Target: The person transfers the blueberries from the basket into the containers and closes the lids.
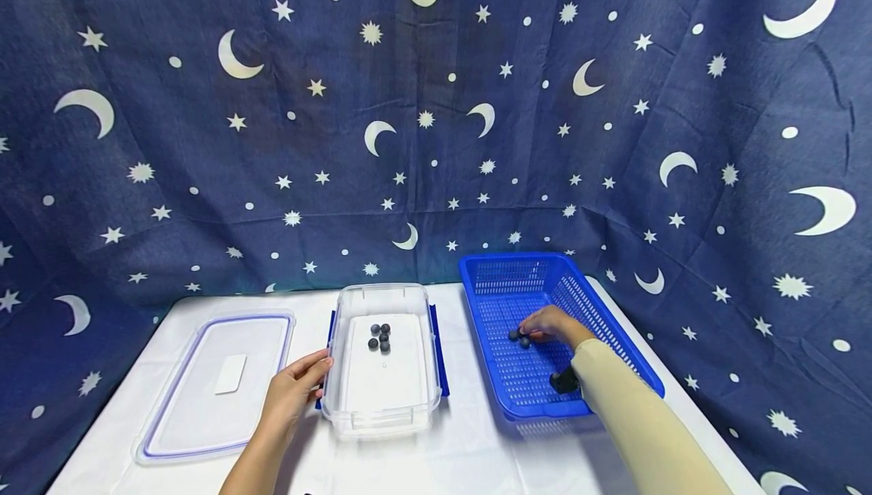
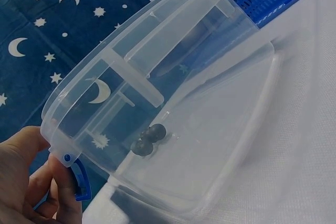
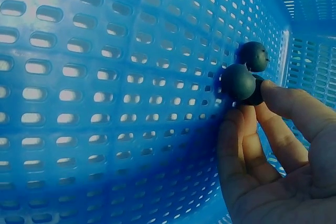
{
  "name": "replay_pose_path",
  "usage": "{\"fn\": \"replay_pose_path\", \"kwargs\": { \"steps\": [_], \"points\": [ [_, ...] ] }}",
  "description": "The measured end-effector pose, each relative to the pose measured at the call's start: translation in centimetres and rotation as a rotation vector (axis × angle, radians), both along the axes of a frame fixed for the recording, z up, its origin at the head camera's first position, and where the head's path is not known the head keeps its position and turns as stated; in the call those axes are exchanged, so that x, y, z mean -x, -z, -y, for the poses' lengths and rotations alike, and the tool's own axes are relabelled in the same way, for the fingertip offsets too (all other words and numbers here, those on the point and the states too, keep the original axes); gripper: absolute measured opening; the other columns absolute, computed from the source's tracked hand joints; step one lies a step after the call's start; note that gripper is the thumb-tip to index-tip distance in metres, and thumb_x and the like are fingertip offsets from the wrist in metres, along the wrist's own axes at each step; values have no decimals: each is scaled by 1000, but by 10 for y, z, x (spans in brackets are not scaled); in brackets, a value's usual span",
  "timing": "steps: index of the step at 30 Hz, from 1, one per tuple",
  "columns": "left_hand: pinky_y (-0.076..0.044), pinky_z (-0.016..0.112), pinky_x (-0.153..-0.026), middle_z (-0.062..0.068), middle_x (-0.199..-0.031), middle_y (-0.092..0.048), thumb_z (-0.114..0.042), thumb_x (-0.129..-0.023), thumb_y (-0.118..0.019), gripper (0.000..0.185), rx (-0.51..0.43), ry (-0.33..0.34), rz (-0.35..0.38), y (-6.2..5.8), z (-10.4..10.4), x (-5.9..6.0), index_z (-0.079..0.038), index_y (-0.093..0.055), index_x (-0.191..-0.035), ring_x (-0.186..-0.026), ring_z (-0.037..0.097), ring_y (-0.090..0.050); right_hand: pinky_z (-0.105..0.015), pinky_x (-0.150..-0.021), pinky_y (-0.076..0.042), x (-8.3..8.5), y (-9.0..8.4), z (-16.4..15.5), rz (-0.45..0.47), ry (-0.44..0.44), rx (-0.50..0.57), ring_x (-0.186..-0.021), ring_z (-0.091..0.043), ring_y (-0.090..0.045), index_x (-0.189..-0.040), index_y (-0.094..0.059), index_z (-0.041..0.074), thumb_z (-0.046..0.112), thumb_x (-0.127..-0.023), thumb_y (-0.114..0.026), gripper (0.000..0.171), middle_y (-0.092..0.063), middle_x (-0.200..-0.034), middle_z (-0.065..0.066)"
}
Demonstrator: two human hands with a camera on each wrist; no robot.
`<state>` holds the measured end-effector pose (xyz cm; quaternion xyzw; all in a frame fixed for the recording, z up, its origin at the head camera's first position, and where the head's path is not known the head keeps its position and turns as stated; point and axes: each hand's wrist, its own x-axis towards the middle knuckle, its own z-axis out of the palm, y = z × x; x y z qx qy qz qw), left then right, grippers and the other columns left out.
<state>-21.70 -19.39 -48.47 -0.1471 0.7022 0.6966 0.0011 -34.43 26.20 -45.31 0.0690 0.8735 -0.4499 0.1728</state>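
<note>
Two hands work on a white table (image 1: 463, 449) before starry cloth (image 1: 436, 139), right-hand fingers (image 3: 247, 145) pinching a ball (image 3: 239, 81).

— What's lying off to the left on the table?

— A clear lid (image 1: 216, 383) with a bluish seal around its edge and a white patch in the middle. It sits flat on the white tablecloth (image 1: 463, 449).

— And behind everything?

— A dark blue curtain (image 1: 436, 116) printed with pale moons and stars. It hangs across the back and wraps around both sides of the table, creased in places on the right.
</note>
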Motion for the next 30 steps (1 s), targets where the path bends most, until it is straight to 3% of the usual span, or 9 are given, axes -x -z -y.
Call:
{"fn": "replay_pose_path", "kwargs": {
  "steps": [12, 19, 30],
  "points": [
    [-51, 13, -59, -11, -84, -62, -27, -91, -72, 54, -4, -2, 0, 0, -1, 0, 0, -57, -135, -77, 2, -55, -23, -67, -59, 6, -2, -4, 3, 104, 210, -65, -10, -63, -106, -61, -22, -10, -85, -64, 25, -67, -73, -4],
    [-51, 13, -60, -11, -84, -62, -27, -91, -72, 54, -8, 1, 4, 0, 1, 0, -1, -57, -136, -77, 2, -55, -19, -64, -58, 9, -9, -6, -32, 55, 274, -63, -7, -61, -102, -61, -20, -9, -87, -61, 19, -65, -71, 0],
    [-51, 13, -60, -11, -85, -62, -26, -91, -72, 54, -12, 1, 7, 0, 0, 0, 0, -57, -136, -77, 2, -55, -24, -74, -59, 9, -19, 4, -55, -21, 298, -73, -7, -64, -112, -58, -22, -4, -91, -60, 27, -68, -79, -2]
  ]
}}
